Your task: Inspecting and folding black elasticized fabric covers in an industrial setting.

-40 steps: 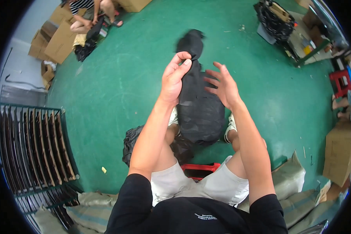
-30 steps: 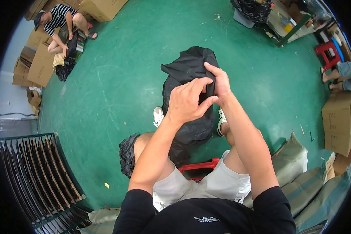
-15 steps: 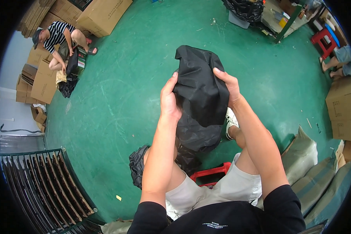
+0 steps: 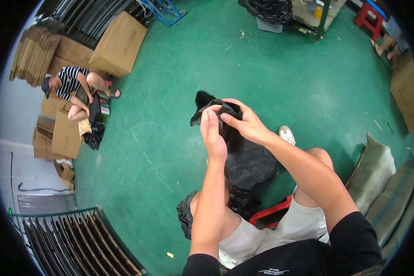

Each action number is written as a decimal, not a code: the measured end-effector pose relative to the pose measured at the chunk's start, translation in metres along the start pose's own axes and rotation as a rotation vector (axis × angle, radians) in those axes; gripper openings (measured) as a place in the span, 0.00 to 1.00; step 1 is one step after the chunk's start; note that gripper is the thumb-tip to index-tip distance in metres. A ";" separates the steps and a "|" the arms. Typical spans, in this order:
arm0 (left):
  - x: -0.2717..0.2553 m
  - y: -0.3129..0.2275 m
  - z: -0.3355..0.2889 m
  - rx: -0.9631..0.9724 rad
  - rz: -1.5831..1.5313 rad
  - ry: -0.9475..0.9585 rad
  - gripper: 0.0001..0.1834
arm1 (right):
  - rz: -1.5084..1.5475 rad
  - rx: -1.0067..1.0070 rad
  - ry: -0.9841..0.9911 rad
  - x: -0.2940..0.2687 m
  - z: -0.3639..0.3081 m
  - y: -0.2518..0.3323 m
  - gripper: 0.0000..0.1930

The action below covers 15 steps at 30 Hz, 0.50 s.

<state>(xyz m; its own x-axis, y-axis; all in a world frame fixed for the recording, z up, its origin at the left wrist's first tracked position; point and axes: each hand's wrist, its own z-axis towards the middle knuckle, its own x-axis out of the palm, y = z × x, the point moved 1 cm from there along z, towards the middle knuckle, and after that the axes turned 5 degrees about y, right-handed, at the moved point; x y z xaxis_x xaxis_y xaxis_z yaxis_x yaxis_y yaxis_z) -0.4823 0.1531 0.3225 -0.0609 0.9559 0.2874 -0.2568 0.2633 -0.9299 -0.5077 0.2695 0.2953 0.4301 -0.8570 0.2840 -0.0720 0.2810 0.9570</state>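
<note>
A black fabric piece is bunched up between my two hands, in front of me above the floor. My left hand grips its near side, fingers curled in against the cloth. From the right, my right hand closes round the same cloth, its thumb near my left fingers. Part of the fabric hangs below the hands. Beneath it, between my legs, lies a heap of black fabric. Another gathered black piece rests against my left knee.
A red plastic stool stands between my thighs. Stuffed woven sacks lie to my right, a slatted metal rack at lower left. Another person squats at far left handling black material beside cardboard boxes. Someone's legs show at far right.
The black fabric, spread wide between my hands before, is now gathered into a smaller bunch. My hands have come together and nearer to me. The whole view has shifted a little.
</note>
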 end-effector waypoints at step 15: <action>-0.024 0.008 0.012 -0.024 0.141 -0.220 0.13 | 0.799 0.076 -0.201 -0.023 0.005 0.019 0.25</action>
<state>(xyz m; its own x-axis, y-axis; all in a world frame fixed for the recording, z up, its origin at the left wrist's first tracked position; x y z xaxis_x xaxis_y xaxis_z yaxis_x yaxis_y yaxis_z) -0.4942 0.1305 0.3109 -0.3030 0.9329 0.1949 -0.2077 0.1349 -0.9688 -0.5235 0.2922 0.3073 0.0551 -0.4742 0.8787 -0.3521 0.8143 0.4615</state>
